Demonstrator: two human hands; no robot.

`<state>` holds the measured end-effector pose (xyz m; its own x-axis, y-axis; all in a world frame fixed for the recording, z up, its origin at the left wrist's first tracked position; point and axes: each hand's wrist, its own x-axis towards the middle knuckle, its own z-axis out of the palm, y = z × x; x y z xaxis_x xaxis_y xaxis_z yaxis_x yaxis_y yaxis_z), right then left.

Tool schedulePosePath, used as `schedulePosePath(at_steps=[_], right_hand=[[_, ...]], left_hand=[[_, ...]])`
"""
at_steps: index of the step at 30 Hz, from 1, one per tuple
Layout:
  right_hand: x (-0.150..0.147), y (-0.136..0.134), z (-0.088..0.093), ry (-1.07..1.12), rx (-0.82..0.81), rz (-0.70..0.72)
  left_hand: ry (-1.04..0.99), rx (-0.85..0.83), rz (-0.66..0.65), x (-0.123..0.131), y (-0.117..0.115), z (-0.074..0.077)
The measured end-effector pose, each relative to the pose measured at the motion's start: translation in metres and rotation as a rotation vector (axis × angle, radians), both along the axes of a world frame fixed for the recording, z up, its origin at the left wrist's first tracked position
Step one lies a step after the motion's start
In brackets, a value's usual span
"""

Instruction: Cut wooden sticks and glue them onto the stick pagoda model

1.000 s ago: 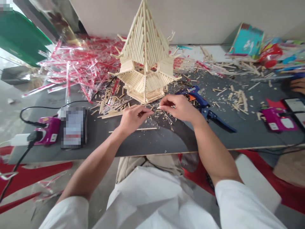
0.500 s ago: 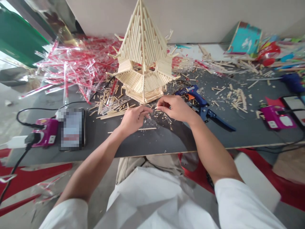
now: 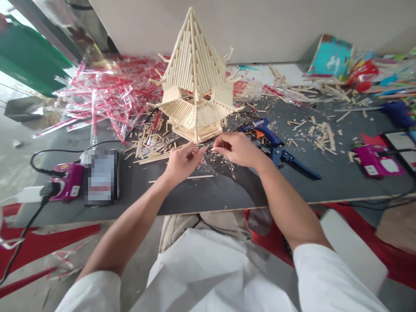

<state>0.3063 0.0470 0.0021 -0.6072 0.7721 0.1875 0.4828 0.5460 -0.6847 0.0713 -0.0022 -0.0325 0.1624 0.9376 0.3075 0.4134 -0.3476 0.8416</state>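
Stick tower [image 3: 196, 76] stands on a littered table, two hands in front of it

The tower is upright on the gray table [image 3: 208, 197], just beyond the hands, its steep pointed roof above a wider, lower skirt of sticks laid side by side. Short sticks poke out from its corners.

The right hand [image 3: 238, 149] is bent inward, thumb and forefinger pinched together on what looks like a short pale bit of stick [image 3: 213, 150]. The left hand [image 3: 183, 162] faces it, near but apart, with its fingers curled; whether they are fully closed or grip anything I cannot tell.

One long thin stick [image 3: 196, 177] lies on the table just nearer the body than the left hand. More loose sticks [image 3: 154, 158] lie to the left of that hand, and small chips are scattered between and around the hands. Just past the right hand lie a blue glue gun [image 3: 269, 132] and a blue-handled tool [image 3: 300, 164].

Farther left are a phone [image 3: 102, 177] and a purple power block [image 3: 68, 182] beside it, with a big heap of red and clear plastic wrappers [image 3: 110, 93] behind them. Another purple power block [image 3: 378, 160] sits well to the right, and a turquoise box [image 3: 331, 56] leans near the wall [image 3: 276, 26].
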Motion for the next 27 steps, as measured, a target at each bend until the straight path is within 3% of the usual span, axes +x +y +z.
schedulePosePath(at_steps=[8,11,19,27], right_hand=[[-0.001,0.001,-0.002,-0.028,-0.006,0.003],[-0.001,0.001,-0.005,0.004,-0.034,0.002],[-0.006,-0.004,-0.009,0.164,-0.368,0.083],[0.001,-0.003,0.005,0.13,-0.341,0.072]], left_hand=[[0.168,0.12,-0.137,-0.006,0.003,0.004],[0.214,0.141,-0.12,-0.006,0.004,0.004],[0.164,0.275,-0.177,-0.001,-0.003,0.002],[0.139,0.302,-0.129,0.0,-0.005,0.007]])
